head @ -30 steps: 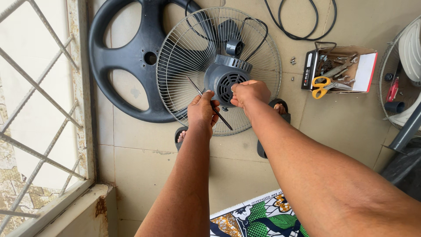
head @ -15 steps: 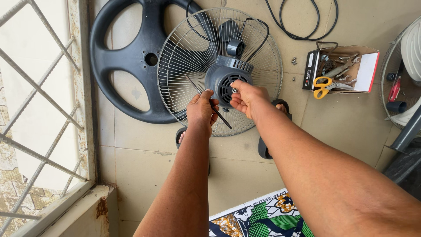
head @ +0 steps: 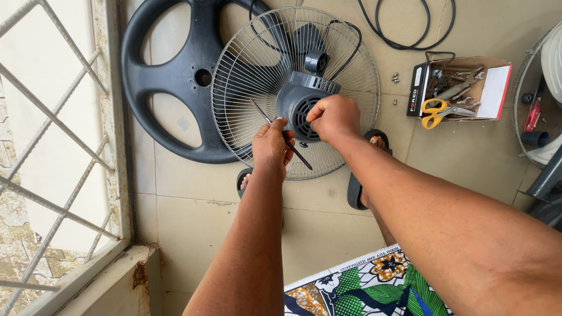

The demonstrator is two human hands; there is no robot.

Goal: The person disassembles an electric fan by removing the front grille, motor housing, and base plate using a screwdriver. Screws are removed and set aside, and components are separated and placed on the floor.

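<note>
Fingers (head: 280, 130) gripping screwdriver (head: 281, 134), right hand (head: 335, 119) clenched on motor housing (head: 297, 100)

Thin bare metal wire forms the fan guard (head: 246, 76); the motor housing (head: 295, 102) is matt grey plastic, the round base (head: 170, 76) smooth black plastic, the floor (head: 193, 228) glazed beige tile.

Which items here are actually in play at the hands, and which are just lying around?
In play:
- left hand holding thin screwdriver
- right hand closed on grey motor housing
- wire fan guard

Lying about:
- black round base
- cardboard box of tools
- yellow-handled scissors
- loose screws
- black cable
</note>
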